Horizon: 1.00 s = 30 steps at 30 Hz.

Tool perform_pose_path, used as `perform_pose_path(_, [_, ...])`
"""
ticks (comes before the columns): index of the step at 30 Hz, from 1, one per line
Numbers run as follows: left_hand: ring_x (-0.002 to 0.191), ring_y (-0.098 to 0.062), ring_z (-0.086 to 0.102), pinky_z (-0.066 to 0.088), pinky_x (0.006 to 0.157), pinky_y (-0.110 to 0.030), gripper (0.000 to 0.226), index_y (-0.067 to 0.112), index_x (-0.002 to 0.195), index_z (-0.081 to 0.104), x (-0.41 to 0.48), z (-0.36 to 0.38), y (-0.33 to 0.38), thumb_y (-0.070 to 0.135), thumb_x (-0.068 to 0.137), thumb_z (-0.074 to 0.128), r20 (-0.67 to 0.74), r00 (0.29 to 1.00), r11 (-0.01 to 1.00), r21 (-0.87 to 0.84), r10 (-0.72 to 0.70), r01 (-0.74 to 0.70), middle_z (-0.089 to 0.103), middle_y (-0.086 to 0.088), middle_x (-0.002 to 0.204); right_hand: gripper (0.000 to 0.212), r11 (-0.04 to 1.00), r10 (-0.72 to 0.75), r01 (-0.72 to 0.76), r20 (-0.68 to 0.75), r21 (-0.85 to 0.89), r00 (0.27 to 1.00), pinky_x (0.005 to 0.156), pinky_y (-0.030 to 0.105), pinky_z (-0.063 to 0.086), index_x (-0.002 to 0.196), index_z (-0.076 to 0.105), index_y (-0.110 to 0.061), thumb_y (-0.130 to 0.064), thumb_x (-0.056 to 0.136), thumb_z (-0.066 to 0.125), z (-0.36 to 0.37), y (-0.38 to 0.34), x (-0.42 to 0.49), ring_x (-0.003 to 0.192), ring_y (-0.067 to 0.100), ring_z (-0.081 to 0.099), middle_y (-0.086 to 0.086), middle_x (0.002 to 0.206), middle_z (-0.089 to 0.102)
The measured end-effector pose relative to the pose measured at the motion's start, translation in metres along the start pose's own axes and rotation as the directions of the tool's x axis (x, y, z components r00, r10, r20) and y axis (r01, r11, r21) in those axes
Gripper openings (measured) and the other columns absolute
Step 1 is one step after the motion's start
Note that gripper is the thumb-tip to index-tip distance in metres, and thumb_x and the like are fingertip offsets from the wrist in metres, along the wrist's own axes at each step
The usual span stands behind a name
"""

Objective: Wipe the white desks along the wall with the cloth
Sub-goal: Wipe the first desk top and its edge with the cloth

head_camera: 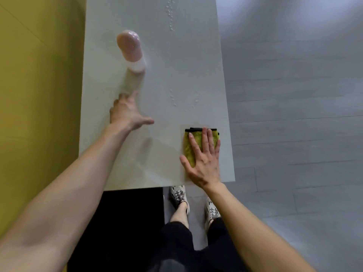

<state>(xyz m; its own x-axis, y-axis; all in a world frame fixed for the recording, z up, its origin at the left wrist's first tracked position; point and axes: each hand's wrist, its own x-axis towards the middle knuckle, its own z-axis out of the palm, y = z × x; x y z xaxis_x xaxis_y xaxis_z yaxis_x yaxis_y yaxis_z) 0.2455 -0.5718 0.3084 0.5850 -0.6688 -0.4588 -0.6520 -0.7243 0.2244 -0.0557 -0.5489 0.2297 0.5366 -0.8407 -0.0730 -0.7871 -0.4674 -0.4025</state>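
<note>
The table [157,85] is carrying a pink bottle [131,50] on its far left part, and that is posing the main risk. The left grip [125,112], fingers spread and holding nothing, is hovering at the bottle's blurred base, and whether it is touching is unclear. A clumsy nudge could be toppling it.

The right grip [204,161] is pressing flat, fingers straight, on the cloth [188,152] at the near right corner. Light pressure may be smearing the droplets [172,97] ahead.

A yellow wall [39,95] is bordering the left and grey floor [294,114] the right. The bottle is blocking the left strip.
</note>
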Motion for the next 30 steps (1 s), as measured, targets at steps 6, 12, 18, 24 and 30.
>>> perform_pose_path(6, [0.164,-0.038,0.013,0.030,0.126,-0.067,0.156,0.042,0.171,0.007,-0.085,0.039,-0.015,0.074,0.049,0.098,0.174,0.984,0.967,0.254,-0.046,0.001,0.004,-0.015,0.178,0.077,0.999,-0.022,0.021,-0.016,-0.031,1.000,0.132,0.065,0.012,0.153,0.052,-0.027,-0.037,0.079,0.072,-0.002,-0.022,0.036,0.157,0.035,0.033,0.010,0.161,0.043])
perform_pose_path(12, [0.167,-0.036,-0.011,0.024,0.120,-0.083,0.155,0.047,0.171,0.004,-0.101,0.059,-0.010,0.060,0.053,0.103,0.155,0.985,0.982,0.185,-0.070,0.040,-0.016,-0.008,0.180,0.096,0.960,-0.279,0.278,0.067,0.023,0.958,0.133,0.065,0.011,0.173,0.024,-0.019,-0.041,0.092,0.069,-0.015,0.019,-0.008,0.169,0.024,0.007,0.003,0.182,0.014])
perform_pose_path(18, [0.168,-0.035,-0.012,0.023,0.121,-0.082,0.154,0.048,0.172,0.004,-0.101,0.060,-0.009,0.059,0.053,0.103,0.138,0.987,0.979,0.196,-0.083,0.055,-0.016,-0.006,0.181,0.097,0.964,-0.239,0.249,0.108,-0.093,0.965,0.135,0.060,0.006,0.173,0.024,-0.024,-0.053,0.088,0.060,-0.047,0.096,0.126,0.169,0.028,0.006,0.008,0.182,0.013])
perform_pose_path(24, [0.168,-0.033,-0.011,0.021,0.124,-0.079,0.156,0.051,0.170,0.005,-0.099,0.062,-0.010,0.060,0.050,0.103,0.123,0.988,0.981,0.183,-0.089,0.065,-0.015,-0.004,0.182,0.088,0.995,-0.081,0.082,0.012,-0.049,0.997,0.134,0.061,0.006,0.173,0.022,-0.014,-0.055,0.098,0.042,-0.026,0.036,0.188,0.169,0.035,0.004,0.019,0.181,0.010])
perform_pose_path(30, [0.169,-0.032,-0.005,0.031,0.122,-0.074,0.153,0.057,0.167,-0.003,-0.097,0.063,-0.017,0.067,0.053,0.100,0.076,0.994,0.968,0.247,-0.073,0.053,-0.013,-0.002,0.182,0.092,0.655,-0.732,0.747,0.341,0.114,0.590,0.135,0.060,0.007,0.172,0.028,-0.022,-0.050,0.091,0.063,-0.018,0.011,0.055,0.168,0.030,0.015,0.013,0.178,0.026])
